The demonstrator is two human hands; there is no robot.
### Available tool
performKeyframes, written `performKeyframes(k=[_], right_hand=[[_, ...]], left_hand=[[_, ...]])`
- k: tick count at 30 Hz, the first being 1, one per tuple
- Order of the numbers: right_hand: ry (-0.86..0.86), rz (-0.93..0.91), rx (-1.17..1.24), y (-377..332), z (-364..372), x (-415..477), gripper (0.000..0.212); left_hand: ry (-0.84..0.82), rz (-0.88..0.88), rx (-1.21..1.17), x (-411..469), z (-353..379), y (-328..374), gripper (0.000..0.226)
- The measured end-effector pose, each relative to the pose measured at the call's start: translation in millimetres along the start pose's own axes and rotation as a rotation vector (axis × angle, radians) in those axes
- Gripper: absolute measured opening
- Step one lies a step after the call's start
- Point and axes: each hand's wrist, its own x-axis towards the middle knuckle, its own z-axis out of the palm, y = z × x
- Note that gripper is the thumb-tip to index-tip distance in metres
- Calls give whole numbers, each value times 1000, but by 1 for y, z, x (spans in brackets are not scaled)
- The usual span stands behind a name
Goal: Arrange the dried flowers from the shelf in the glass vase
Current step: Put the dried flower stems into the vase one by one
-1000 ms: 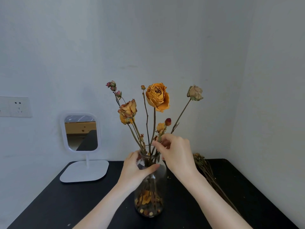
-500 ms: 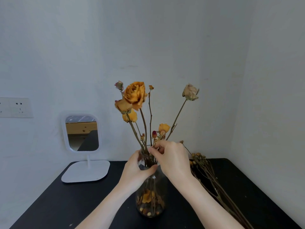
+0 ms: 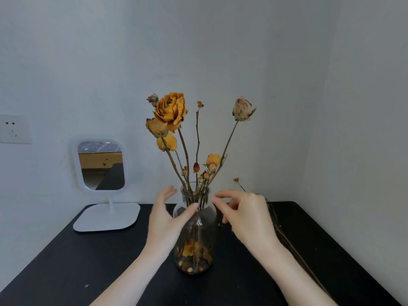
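Two open, empty hands flank the glass vase: left hand thumb-touching its shoulder, right hand nearer the loose stems lying lengthwise along the table's right edge.

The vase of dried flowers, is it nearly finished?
Mostly. Several stems, the big orange rose among them, stand in the glass vase. The left hand steadies it; the right hand holds nothing. A bundle of stems lies on the table.

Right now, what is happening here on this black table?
A person is arranging dried flowers in a glass vase on the black table. The left hand rests open against the vase's shoulder; the right hand hovers beside the neck, holding nothing. More dried stems lie on the table to the right.
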Motion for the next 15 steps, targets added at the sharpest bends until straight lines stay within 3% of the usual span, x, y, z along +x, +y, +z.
performKeyframes(k=[2,4,10,15], right_hand=[[-14,113,24,20,-13,-3,26],[2,221,31,45,-26,-7,21],[-45,445,-58,121,-48,-27,9],[-190,566,-155,164,-55,-41,7]], left_hand=[[179,33,-1,-19,1,0,44],[188,106,48,-42,9,-4,30],[-396,123,295,-74,60,-20,13],[-545,-65,486,-69,116,-25,14]])
